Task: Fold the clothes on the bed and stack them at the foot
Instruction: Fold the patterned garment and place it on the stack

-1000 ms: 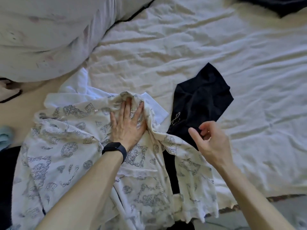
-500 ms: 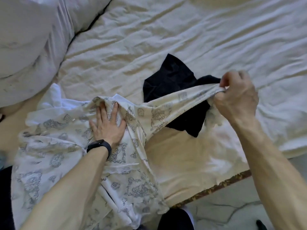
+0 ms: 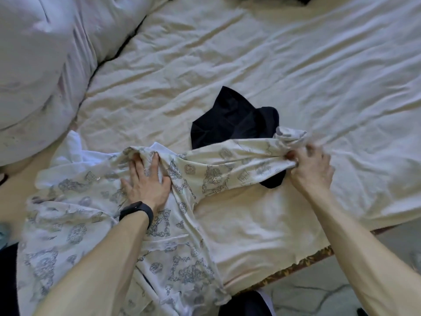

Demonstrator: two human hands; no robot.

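Observation:
A cream garment with a grey print lies spread over the near left of the bed. My left hand, with a black band on its wrist, presses flat on the garment near its top. My right hand pinches the end of one sleeve and holds it stretched out to the right, just above the sheet. A black garment lies crumpled on the sheet behind the sleeve, and part of it shows below the sleeve. A white cloth peeks out from under the printed garment at the left.
The wrinkled cream sheet covers the bed. A large pale pillow fills the upper left. The bed's near edge with a patterned trim runs along the lower right, with grey floor beyond. Dark cloth shows at the lower left.
My right hand took hold of the sleeve and pulled it out to the right, across the black garment. My left hand stayed pressed on the printed garment.

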